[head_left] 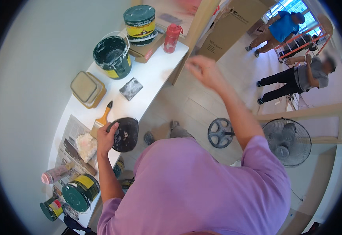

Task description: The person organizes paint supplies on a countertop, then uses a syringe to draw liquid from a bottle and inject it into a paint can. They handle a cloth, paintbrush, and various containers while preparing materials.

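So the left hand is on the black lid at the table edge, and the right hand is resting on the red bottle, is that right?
Not quite. The head view shows the left hand on the black lid at the table edge, but the right hand is raised in the air, empty, apart from the red bottle.

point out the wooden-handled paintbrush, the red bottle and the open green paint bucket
wooden-handled paintbrush (104,116): head view, on its handle
red plastic bottle (171,38): head view, on its body
open green paint bucket (120,67): head view, on its outer wall
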`<state>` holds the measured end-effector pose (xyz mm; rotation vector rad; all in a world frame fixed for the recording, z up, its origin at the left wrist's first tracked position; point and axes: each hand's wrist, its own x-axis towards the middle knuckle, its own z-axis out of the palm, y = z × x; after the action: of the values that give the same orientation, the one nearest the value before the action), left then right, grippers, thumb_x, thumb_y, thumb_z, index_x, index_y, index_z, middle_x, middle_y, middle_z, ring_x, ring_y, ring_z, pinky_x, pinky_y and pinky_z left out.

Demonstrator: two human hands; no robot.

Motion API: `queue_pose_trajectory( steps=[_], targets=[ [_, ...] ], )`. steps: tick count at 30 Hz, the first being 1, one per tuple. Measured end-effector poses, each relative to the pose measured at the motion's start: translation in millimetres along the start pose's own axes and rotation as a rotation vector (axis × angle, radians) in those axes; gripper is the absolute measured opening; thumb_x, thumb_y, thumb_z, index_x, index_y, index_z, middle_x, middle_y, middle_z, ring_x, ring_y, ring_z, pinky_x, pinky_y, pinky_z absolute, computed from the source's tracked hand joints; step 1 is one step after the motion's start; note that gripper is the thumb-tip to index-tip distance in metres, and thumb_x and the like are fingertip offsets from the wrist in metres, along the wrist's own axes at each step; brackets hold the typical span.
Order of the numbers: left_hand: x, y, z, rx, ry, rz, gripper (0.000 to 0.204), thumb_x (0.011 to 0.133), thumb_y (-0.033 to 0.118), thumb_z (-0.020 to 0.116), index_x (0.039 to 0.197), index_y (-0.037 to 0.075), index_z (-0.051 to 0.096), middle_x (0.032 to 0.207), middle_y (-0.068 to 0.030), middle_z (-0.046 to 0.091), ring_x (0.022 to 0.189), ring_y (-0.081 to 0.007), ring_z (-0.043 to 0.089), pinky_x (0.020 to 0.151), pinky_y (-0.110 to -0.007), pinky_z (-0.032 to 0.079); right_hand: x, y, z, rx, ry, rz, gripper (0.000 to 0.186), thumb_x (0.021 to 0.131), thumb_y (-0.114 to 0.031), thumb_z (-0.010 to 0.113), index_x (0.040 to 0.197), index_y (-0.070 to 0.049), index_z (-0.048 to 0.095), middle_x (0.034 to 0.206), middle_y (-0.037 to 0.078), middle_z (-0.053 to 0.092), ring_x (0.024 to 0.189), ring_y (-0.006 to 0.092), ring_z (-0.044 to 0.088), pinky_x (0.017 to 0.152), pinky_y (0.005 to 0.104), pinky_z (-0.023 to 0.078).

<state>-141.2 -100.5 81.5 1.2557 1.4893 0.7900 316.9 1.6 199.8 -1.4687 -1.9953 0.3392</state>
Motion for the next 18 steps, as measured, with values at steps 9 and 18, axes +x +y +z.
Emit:
queue_pose_trajectory(
  steps=[9,18],
  targets=[
    [-11.0,57.9,56.7,0.214,0.331,-0.175,0.04,0.099,0.032,0.07,0.088,-0.006,0.066,0.07,-0.0004,0.058,0.068,-0.0099,0.048,0.062,-0.03,0.042,362.3,166.8,82.2,-0.496,-0.424,-0.11,0.029,0.093,-0.021,0.058,0.111,-0.006,0.074,0.106,0.023,0.074,0.096,0.0402,0.072,0.087,0.0476,0.057],
    [-53.1,64.2,132.0,-0.17,0.67,-0.362,0.03,0.105,0.025,0.065,0.1,-0.003,0.074,0.083,0.0005,0.069,0.075,-0.0069,0.056,0.071,-0.026,0.047,414.3,199.3,185.1,-0.361,-0.976,0.097,0.049,0.085,-0.016,0.076,0.132,-0.007,0.066,0.106,0.025,0.074,0.083,0.0328,0.076,0.066,0.0454,0.063]
  ],
)
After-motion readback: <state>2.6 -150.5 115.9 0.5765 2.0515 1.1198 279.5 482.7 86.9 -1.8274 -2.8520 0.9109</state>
